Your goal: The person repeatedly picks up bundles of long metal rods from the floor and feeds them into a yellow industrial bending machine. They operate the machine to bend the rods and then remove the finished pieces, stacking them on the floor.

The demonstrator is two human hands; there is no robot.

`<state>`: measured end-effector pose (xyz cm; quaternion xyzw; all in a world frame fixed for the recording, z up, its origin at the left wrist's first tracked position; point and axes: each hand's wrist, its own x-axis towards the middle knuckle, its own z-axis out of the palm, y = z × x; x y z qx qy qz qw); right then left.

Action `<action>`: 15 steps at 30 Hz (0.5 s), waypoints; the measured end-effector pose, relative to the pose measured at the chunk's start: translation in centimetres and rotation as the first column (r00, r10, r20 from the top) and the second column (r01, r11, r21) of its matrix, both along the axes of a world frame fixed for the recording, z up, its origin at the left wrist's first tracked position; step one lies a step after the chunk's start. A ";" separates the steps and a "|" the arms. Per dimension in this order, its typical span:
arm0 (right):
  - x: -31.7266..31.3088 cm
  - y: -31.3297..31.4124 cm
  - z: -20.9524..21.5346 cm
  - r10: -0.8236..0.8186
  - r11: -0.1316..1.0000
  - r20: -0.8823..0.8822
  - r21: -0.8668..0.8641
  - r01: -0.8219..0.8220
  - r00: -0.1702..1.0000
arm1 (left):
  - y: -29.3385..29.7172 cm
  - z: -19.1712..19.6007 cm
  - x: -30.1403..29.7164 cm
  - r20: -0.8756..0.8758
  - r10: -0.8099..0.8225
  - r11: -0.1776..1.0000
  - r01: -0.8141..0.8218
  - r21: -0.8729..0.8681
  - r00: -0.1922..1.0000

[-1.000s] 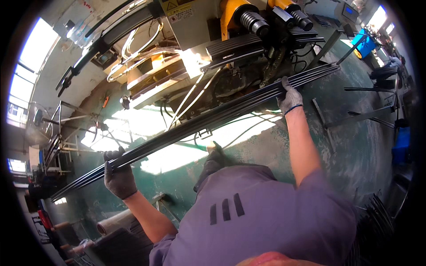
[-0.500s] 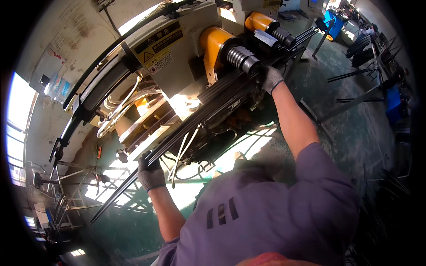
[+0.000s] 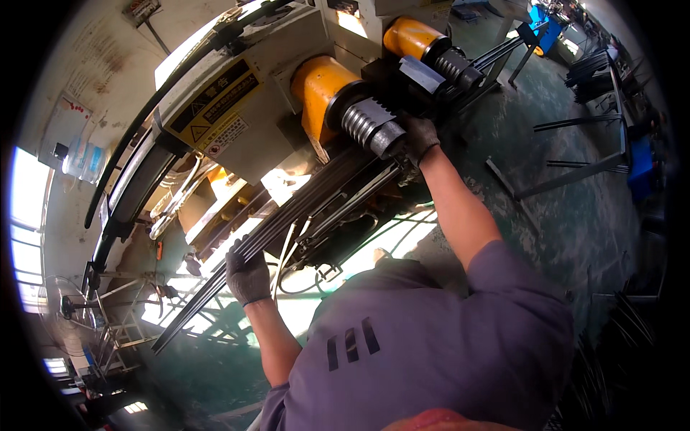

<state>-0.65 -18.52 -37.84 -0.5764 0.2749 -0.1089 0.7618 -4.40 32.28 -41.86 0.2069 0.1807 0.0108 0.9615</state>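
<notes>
A bundle of long, thin dark metal bars (image 3: 284, 218) runs slantwise from the lower left up to the machine. My left hand (image 3: 248, 276), in a grey knit glove, is closed around the bars near their left end. Farther right, my gloved right hand (image 3: 419, 140) reaches beside a ribbed dark spindle (image 3: 375, 129). It looks closed on the bars there, though its fingertips are in shadow. Behind the spindle sits an orange housing (image 3: 323, 82) of the machine (image 3: 273, 144). The bars' far stretch is partly hidden under the spindles.
A second orange housing (image 3: 410, 36) with a spindle stands farther right. Hoses (image 3: 287, 251) hang below the bars. On the right is a metal rack (image 3: 611, 154) with more bars. A fan (image 3: 66, 307) and a metal frame (image 3: 129, 312) stand at the left.
The bars have shifted away from me, toward the machine, and a gap now shows between them and the rail in front. Both hands moved with them. The view has shifted slightly too.
</notes>
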 end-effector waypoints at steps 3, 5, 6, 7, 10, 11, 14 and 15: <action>-0.5 -0.5 -1.3 -0.035 0.996 0.079 -0.076 0.041 0.996 | 3.1 2.4 -0.9 -0.082 0.093 0.988 -0.102 -0.116 0.992; -0.4 -0.9 -2.9 -0.125 0.992 0.119 -0.003 0.126 0.985 | 4.3 3.2 -0.9 -0.040 0.081 0.989 -0.086 -0.119 0.996; -0.2 -0.3 -3.0 -0.150 0.987 0.132 0.069 0.142 0.980 | 4.9 2.9 -0.8 0.015 0.043 0.994 -0.041 -0.103 0.999; -0.3 0.4 -2.5 -0.181 0.978 0.141 0.135 0.162 0.973 | 4.7 2.8 -0.7 0.064 0.002 0.996 0.003 -0.087 0.998; -1.5 0.3 -3.2 -0.138 0.989 0.211 -0.028 0.147 0.968 | 1.2 3.1 0.3 -0.109 0.269 0.957 -0.253 0.141 0.957; -1.8 -0.9 -6.2 -0.076 0.962 0.275 -0.233 0.143 0.958 | 0.6 1.7 1.0 -0.119 0.254 0.963 -0.240 0.123 0.960; -3.2 -1.3 -9.2 -0.118 0.959 0.337 -0.206 0.195 0.934 | -3.8 0.3 1.1 -0.068 0.175 0.974 -0.162 0.158 0.982; -3.7 -1.1 -9.4 -0.151 0.978 0.303 -0.092 0.187 0.941 | -5.6 -0.1 0.8 0.013 0.080 0.977 -0.081 0.195 0.997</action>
